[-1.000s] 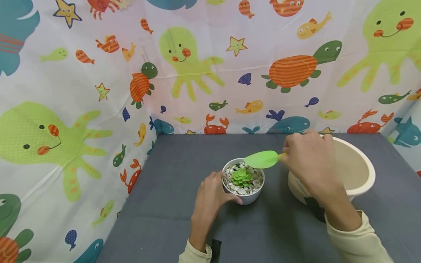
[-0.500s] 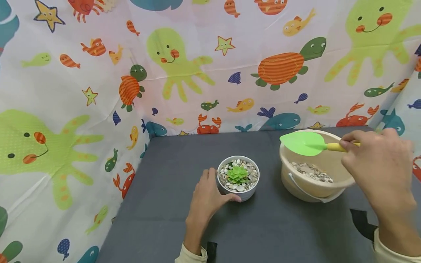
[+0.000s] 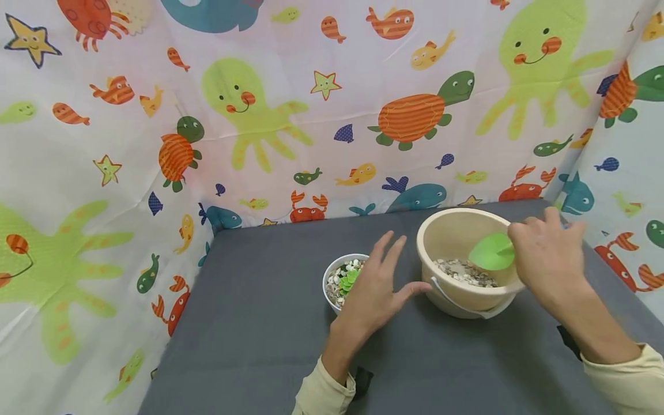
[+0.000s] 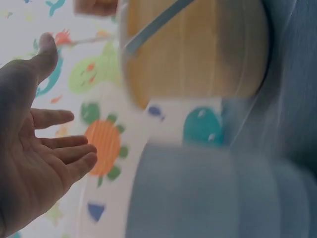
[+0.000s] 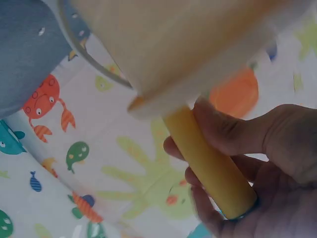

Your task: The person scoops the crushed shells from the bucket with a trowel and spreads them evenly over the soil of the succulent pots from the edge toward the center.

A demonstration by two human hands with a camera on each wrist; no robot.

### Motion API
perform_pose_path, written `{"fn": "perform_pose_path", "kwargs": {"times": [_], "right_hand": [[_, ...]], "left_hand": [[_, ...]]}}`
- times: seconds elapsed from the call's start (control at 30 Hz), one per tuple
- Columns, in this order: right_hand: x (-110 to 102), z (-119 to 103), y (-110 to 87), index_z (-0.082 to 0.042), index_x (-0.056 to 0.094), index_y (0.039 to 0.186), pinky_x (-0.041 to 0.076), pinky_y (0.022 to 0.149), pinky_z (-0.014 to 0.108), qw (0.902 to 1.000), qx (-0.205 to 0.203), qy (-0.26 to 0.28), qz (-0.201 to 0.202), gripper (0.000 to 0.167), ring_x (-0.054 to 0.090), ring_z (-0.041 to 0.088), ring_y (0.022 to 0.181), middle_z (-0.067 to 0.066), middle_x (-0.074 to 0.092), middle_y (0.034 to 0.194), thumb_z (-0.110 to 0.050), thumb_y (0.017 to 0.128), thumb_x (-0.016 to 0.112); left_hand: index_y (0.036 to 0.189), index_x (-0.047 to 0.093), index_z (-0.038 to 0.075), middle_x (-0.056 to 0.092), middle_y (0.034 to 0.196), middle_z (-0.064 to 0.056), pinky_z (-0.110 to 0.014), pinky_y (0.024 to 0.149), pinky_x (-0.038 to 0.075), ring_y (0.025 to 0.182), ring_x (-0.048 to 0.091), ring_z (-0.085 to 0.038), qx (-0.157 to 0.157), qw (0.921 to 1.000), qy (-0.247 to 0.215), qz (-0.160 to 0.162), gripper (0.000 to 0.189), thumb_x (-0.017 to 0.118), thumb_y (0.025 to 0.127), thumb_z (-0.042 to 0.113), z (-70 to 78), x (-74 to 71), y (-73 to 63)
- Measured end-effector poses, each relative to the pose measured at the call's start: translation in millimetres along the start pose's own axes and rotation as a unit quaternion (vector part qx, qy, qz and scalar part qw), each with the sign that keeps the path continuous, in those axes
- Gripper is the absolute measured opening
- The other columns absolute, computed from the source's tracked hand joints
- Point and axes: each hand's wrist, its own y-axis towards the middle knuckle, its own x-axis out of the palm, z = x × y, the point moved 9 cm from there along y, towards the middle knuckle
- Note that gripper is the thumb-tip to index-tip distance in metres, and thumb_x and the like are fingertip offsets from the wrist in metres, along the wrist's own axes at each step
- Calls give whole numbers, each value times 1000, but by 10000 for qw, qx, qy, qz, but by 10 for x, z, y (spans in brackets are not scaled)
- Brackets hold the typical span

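Note:
My right hand [image 3: 550, 253] grips the yellow handle [image 5: 210, 166] of a toy shovel. The shovel's green blade [image 3: 493, 252] tilts down inside a cream bucket [image 3: 426, 253], over shell bits and pebbles [image 3: 467, 272] at its bottom. My left hand [image 3: 370, 294] is in the air between the pot and the bucket, fingers spread, holding nothing; the left wrist view shows its bare palm [image 4: 34, 173]. Behind that hand, a white pot [image 3: 325, 282] stands partly hidden, with a green succulent [image 3: 349, 280] set among pale shells and stones.
The bucket's pale carrying handle [image 3: 461, 302] hangs down its front. Grey cloth [image 3: 259, 300] covers the table. A curtain with printed sea animals [image 3: 280, 190] closes off the back and sides. A black strap [image 3: 362, 380] shows by the left sleeve.
My left hand has let go of the pot and moved right, toward the bucket. The shovel has gone from above the pot across to the bucket and down into it. The head view has turned right.

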Motion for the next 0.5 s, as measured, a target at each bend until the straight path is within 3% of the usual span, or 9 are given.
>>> {"fn": "perform_pose_path", "kwargs": {"times": [0.2,0.27,0.47,0.5], "right_hand": [[195,-357,22,-2,73,72,44,72,56,9934,-650,-925,193,14,55,43,86,20,64,68,6,72,83],[262,-424,28,-1,73,73,44,70,55,9906,-724,-1137,233,12,55,41,83,21,64,66,6,74,83],[399,-400,49,1,73,77,45,66,48,9871,-753,-1398,-194,13,53,37,74,17,65,66,5,77,85],[399,-369,59,0,71,76,45,66,49,9883,-755,-1297,-275,14,54,38,74,17,65,66,5,77,84]], "left_hand": [[166,30,18,24,175,-13,-45,119,47,154,43,-30,-34,9990,17,-443,92,66,94,63,106,367,148],[167,27,17,22,175,-14,-42,116,51,150,50,-28,-25,9983,78,-574,93,64,95,64,129,470,171],[164,33,11,24,174,-17,-34,98,61,122,72,-25,-2,9976,215,-665,90,64,96,61,187,621,206],[164,34,11,25,174,-17,-35,99,61,125,70,-27,8,9979,150,-625,89,65,96,60,191,620,220]]}}
